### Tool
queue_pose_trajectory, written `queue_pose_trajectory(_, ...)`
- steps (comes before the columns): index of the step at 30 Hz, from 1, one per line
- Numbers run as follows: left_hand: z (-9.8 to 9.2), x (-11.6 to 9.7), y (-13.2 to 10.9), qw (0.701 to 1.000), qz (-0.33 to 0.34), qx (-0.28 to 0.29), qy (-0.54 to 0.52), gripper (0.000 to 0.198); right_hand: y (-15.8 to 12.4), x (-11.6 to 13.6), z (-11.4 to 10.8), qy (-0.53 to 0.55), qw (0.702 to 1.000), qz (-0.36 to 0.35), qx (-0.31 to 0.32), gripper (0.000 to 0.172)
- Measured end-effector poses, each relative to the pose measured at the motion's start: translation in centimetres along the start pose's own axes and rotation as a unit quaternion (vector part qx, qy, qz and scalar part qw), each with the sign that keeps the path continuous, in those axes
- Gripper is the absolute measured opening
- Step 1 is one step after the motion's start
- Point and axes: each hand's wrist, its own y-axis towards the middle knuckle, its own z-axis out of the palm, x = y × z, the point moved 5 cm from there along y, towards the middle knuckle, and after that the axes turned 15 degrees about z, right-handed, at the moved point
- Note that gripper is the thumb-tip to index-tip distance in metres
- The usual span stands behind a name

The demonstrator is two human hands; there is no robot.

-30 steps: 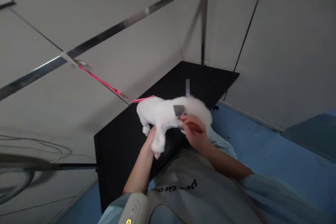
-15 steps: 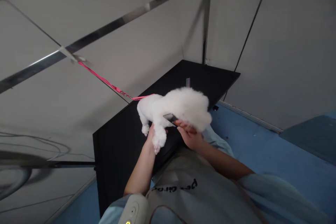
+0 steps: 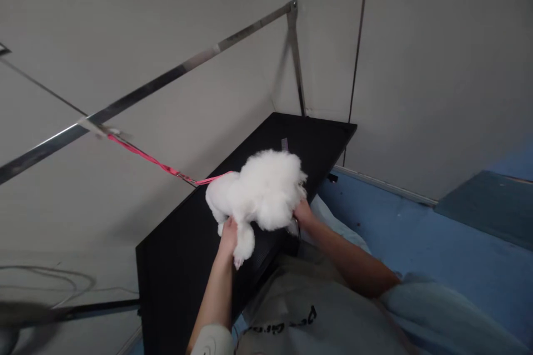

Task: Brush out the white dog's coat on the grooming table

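Observation:
A white fluffy dog (image 3: 266,188) is on the black grooming table (image 3: 175,266), its coat short at the left end and full and puffed at the right. My left hand (image 3: 229,233) is closed around one of its near legs, and the paw hangs below my fingers. At the right end of the coat, my right hand (image 3: 302,213) is closed on a slicker brush (image 3: 293,227). Most of that brush is hidden by hair and fingers. A pink leash (image 3: 154,161) runs from the dog to the metal bar.
A metal bar (image 3: 183,68) crosses above the table, with a post (image 3: 296,61) at the far end. A comb (image 3: 285,145) lies behind the dog. Walls stand close behind, and the blue floor (image 3: 375,216) shows at right.
My right hand has drawn the brush from the dog's side out to the right end of the fluffy coat. My left hand stays at the leg. The camera view has shifted.

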Motion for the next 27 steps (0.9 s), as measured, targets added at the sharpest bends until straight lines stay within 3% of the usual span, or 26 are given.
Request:
queue_pose_trajectory(1,-0.4,-1.0,0.2,0.999,0.042,-0.009,0.029,0.037,1.0,1.0,-0.2,0.017,0.999,-0.029,-0.018,0.024)
queue_pose_trajectory(3,-0.5,-4.3,1.0,0.980,0.176,-0.011,0.098,0.059,2.3,3.0,-0.7,0.035,0.998,-0.049,-0.029,0.017)
queue_pose_trajectory(5,0.7,-8.3,2.2,0.928,0.330,0.050,0.166,0.085,3.0,4.8,-0.9,0.002,0.999,-0.051,-0.004,0.011)
queue_pose_trajectory(6,1.3,-10.2,3.0,0.906,0.379,0.071,0.174,0.089,3.1,5.7,-0.8,-0.021,0.998,-0.054,0.012,0.007)
queue_pose_trajectory(8,3.0,-13.4,5.0,0.860,0.444,0.161,0.195,0.074,3.2,7.5,-0.4,-0.066,0.994,-0.074,0.039,0.002)
queue_pose_trajectory(10,3.9,-16.1,7.0,0.836,0.472,0.221,0.171,0.049,3.4,9.0,0.3,-0.092,0.989,-0.093,0.067,0.004)
queue_pose_trajectory(13,4.1,-18.4,10.0,0.857,0.433,0.264,0.096,0.028,4.1,10.0,1.6,-0.102,0.985,-0.093,0.100,0.003)
queue_pose_trajectory(17,3.7,-19.1,13.5,0.911,0.295,0.289,0.016,0.028,5.4,10.1,2.2,-0.092,0.986,-0.094,0.103,0.004)
queue_pose_trajectory(19,4.1,-19.5,14.9,0.917,0.240,0.319,-0.023,0.027,5.9,10.3,2.3,-0.093,0.984,-0.105,0.109,0.006)
queue_pose_trajectory(21,5.3,-19.9,15.6,0.895,0.200,0.397,-0.019,0.026,6.3,10.9,2.2,-0.108,0.981,-0.128,0.097,0.006)
queue_pose_trajectory(24,8.0,-19.8,15.7,0.827,0.144,0.539,0.072,0.023,6.9,12.3,2.0,-0.135,0.976,-0.157,0.063,0.006)
queue_pose_trajectory(27,9.7,-19.5,15.7,0.802,0.143,0.567,0.124,0.030,7.5,13.3,1.6,-0.162,0.971,-0.168,0.057,0.008)
